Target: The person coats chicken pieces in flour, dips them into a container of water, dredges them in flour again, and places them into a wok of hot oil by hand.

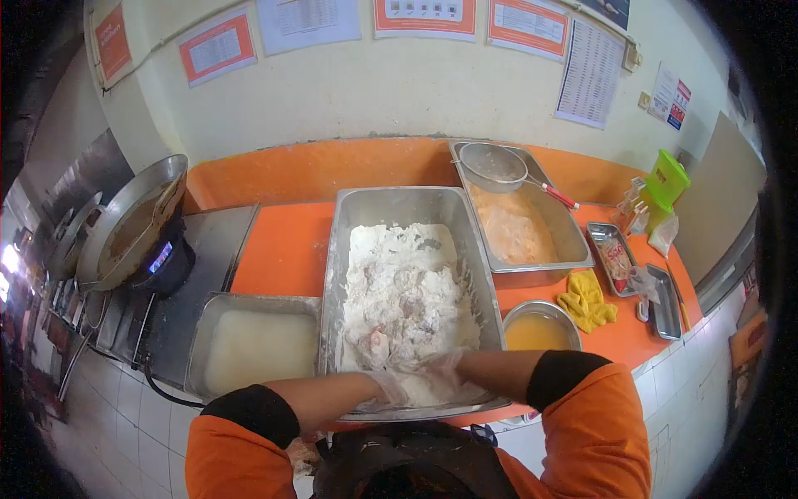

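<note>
A deep steel tray (332, 249) in front of me holds white flour (391, 249) with lumpy flour-coated pieces (378, 345) in it, perhaps meat. At the tray's near end, my left hand (392, 384) and my right hand (440, 370) are down in the flour close together, both in clear plastic gloves. Flour and glove glare hide the fingers, so I cannot make out whether they hold a piece.
Left are a steel pan of cloudy liquid (262, 345) and a large wok (125, 233) on a burner. Right are a tray of orange-tinted liquid (519, 233) with a strainer (492, 162), a bowl of yellow liquid (536, 333), a yellow cloth (584, 301) and small trays (662, 303).
</note>
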### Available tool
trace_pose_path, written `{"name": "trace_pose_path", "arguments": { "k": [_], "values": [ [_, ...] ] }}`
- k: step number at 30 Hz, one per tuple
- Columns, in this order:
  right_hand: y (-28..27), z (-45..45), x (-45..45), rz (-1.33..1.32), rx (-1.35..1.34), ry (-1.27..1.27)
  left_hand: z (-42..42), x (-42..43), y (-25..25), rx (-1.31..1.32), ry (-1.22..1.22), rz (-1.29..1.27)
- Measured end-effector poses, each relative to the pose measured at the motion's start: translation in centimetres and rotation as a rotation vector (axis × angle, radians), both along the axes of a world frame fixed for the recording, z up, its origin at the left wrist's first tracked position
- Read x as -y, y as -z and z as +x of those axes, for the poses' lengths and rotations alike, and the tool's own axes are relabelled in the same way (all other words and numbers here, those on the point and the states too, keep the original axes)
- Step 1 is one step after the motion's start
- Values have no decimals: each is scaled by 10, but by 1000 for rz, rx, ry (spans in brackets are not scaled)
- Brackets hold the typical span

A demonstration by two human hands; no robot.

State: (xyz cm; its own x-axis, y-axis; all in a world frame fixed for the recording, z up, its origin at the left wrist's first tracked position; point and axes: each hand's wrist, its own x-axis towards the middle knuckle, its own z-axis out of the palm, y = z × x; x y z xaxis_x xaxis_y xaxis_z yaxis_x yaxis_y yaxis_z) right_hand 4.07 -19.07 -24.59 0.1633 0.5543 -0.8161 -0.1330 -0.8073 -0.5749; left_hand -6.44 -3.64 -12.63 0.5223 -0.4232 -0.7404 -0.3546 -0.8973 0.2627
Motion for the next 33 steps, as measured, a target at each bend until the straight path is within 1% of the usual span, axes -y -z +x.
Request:
{"name": "trace_pose_path", "arguments": {
  "k": [2, 5, 7, 8, 9, 11, 13, 14, 15, 16, 17, 19, 21, 22, 23, 24, 27, 30, 31, 33],
  "values": [
    [-3, -23, -6, 12, -96, 148, 4, -4, 2, 82, 146, -33],
    [-21, -38, -17, 48, -150, 347, 10, -20, 7, 240, 153, -13],
    [-52, -40, -23, 81, -151, 502, 13, -30, 13, 346, 155, -6],
    [-76, -41, -25, 104, -134, 600, 16, -34, 16, 401, 156, -1],
    [-108, -40, -28, 142, -81, 715, 24, -38, 18, 414, 95, 46],
    [-149, -32, -37, 248, 95, 873, 44, -45, 17, 438, -35, 134],
    [-41, 28, -32, 520, 178, 692, 36, -40, -69, 639, -514, -26],
    [-66, 38, -35, 476, 430, 499, 49, -44, -74, 694, -788, -168],
    [-101, 46, -41, 374, 694, 291, 63, -48, -74, 745, -1061, -313],
    [-126, 53, -47, 289, 895, 125, 82, -60, -56, 689, -948, -213],
    [-146, 58, -49, 214, 1034, 15, 107, -76, -28, 633, -832, -116],
    [-169, 63, -42, 104, 1176, -66, 122, -86, -22, 587, -655, 29],
    [-173, 59, -23, 24, 1215, -46, 121, -83, -40, 607, -527, 131],
    [-170, 57, -14, -7, 1200, -8, 118, -76, -34, 778, -651, 68],
    [-163, 55, -7, -29, 1170, 44, 121, -72, -28, 850, -745, 23],
    [-155, 56, -4, -41, 1122, 103, 125, -69, -24, 861, -812, -13],
    [-119, 66, -21, -30, 929, 356, 130, -68, -19, 664, -865, -129],
    [-93, 67, -49, 59, 637, 745, 119, -63, -25, 385, -956, -334],
    [-91, 65, -55, 128, 487, 874, 113, -59, -29, 276, -1033, -423],
    [-83, 65, -57, 349, 82, 1041, 104, -50, -39, 84, -1215, -581]
  ]
}}
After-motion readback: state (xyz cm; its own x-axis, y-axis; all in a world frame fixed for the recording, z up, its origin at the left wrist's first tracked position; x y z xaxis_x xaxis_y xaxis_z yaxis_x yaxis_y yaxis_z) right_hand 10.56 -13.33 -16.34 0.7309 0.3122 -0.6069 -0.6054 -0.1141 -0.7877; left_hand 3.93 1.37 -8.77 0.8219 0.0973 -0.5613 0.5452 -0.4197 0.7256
